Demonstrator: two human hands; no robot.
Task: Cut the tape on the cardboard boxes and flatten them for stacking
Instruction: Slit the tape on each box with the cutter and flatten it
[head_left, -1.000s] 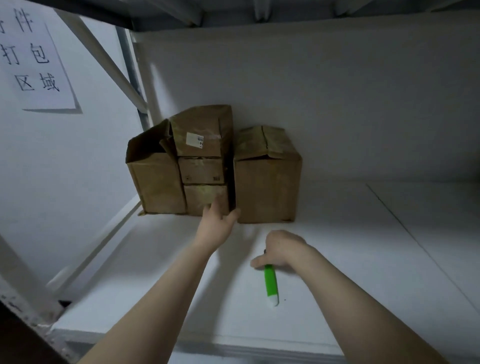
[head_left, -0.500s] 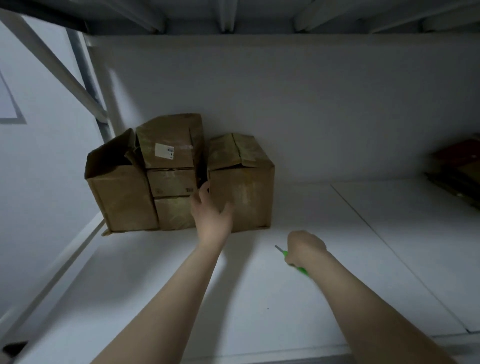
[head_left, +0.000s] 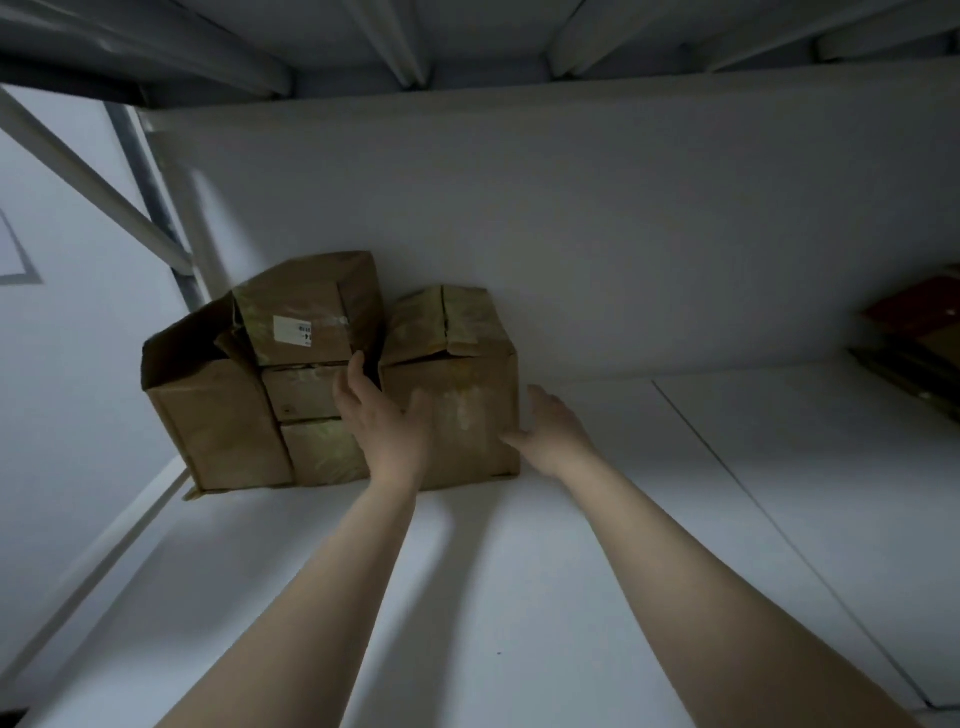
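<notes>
Cardboard boxes (head_left: 322, 452) stand clustered at the back left of the white shelf (head_left: 519, 597), close against its rear panel. An open-topped box (head_left: 218, 431) is on the left. A stack of three smaller boxes (head_left: 304, 389) is in the middle, the top one bearing a white label (head_left: 292, 331). The right-hand box (head_left: 467, 358) has its top flaps folded down.

The left hand (head_left: 384, 423) has gone higher than it was half a second ago. Its fingers, straight and spread, now reach the dark gap between the stack and the right-hand box, and its thumb lies across that box's front face. The right hand (head_left: 553, 431) was then curled round a green cutter low on the shelf. It is now empty and spread wide at the box's right front corner, with the thumb on the front face near the edge and the fingers pointing along the right side. Whether those fingers touch the side cannot be told. The cutter is out of view.

Both hands now flank the right-hand box, which stands on the shelf just beside the stack as before. Flat brown and reddish cardboard (head_left: 924, 332) lies at the far right of the shelf.
</notes>
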